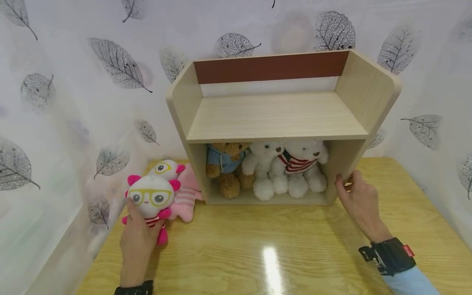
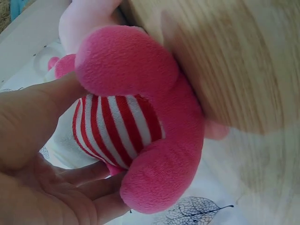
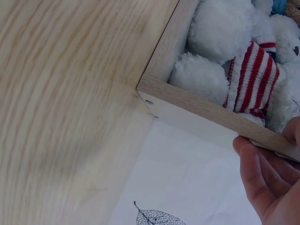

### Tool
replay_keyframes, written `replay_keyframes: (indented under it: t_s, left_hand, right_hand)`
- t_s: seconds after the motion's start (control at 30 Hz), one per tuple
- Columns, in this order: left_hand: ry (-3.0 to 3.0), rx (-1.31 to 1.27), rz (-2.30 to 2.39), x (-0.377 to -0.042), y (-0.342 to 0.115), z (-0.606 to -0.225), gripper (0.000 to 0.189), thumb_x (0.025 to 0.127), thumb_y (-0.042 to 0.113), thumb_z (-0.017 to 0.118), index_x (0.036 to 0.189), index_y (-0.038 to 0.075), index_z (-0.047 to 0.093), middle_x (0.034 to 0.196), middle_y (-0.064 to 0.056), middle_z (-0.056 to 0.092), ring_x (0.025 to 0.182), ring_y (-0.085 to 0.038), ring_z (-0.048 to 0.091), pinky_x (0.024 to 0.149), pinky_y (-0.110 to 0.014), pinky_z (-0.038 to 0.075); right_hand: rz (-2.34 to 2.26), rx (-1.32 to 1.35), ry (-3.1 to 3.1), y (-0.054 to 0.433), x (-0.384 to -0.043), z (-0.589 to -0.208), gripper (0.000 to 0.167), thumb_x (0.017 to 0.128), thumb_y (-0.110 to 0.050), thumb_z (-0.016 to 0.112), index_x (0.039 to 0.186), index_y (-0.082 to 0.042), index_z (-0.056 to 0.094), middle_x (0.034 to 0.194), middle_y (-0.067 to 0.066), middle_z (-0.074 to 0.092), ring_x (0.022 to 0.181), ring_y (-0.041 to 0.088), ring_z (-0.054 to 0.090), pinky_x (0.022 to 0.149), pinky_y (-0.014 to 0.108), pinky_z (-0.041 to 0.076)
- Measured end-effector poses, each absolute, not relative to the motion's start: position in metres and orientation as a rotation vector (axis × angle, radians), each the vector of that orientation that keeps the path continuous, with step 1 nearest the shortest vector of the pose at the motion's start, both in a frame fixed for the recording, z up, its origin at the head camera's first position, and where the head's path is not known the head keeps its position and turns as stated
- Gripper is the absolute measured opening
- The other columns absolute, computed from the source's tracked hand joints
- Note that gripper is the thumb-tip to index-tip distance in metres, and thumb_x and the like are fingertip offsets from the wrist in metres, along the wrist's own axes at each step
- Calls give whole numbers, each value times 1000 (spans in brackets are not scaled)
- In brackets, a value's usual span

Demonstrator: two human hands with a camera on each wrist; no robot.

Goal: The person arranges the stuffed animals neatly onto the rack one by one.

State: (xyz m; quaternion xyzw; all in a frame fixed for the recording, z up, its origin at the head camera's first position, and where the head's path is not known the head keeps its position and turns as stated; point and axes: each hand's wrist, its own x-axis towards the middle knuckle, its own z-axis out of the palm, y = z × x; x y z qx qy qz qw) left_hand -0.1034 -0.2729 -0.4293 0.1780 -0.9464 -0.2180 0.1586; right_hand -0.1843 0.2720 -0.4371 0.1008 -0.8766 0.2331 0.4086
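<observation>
My left hand (image 1: 138, 241) grips a plush panda (image 1: 149, 198) with pink ears, yellow glasses and a red-striped body. In the left wrist view, thumb and fingers wrap the striped body from both sides, and its pink legs (image 2: 164, 187) point toward the camera. At the far right, my right hand (image 1: 359, 200) pinches the lower side panel of a light wooden shelf (image 1: 280, 114). In the right wrist view the fingers (image 3: 255, 171) lie along the panel's outer face, with the thumb at its front edge.
In the shelf's lower compartment sit a brown bear (image 1: 230, 180) in a blue hoodie and white bears (image 1: 263, 172), one with a striped scarf. Another panda plush (image 1: 166, 169) and a pink striped plush (image 1: 186, 196) lean by the shelf's left side. Leaf-patterned walls border the wooden table (image 1: 236, 246).
</observation>
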Motion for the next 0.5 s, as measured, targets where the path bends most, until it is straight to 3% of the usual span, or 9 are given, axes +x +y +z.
replay_keyframes:
  t_s: [0.3, 0.5]
  left_hand:
    - [-2669, 531, -622, -105, -275, -432, 108, 82, 19, 80, 159, -1, 7, 118, -46, 56, 91, -64, 60, 70, -71, 46]
    - [-2595, 545, -630, -103, -277, -433, 100, 77, 14, 78, 156, 0, 18, 105, -44, 60, 84, -64, 61, 66, -71, 45]
  right_hand:
    - [587, 249, -2207, 272, -184, -436, 18, 90, -7, 65, 91, 8, 57, 71, 25, 68, 53, 36, 68, 42, 21, 42]
    - [593, 239, -2210, 272, -184, -437, 17, 90, -8, 65, 90, 7, 57, 68, 24, 68, 53, 36, 68, 41, 21, 41]
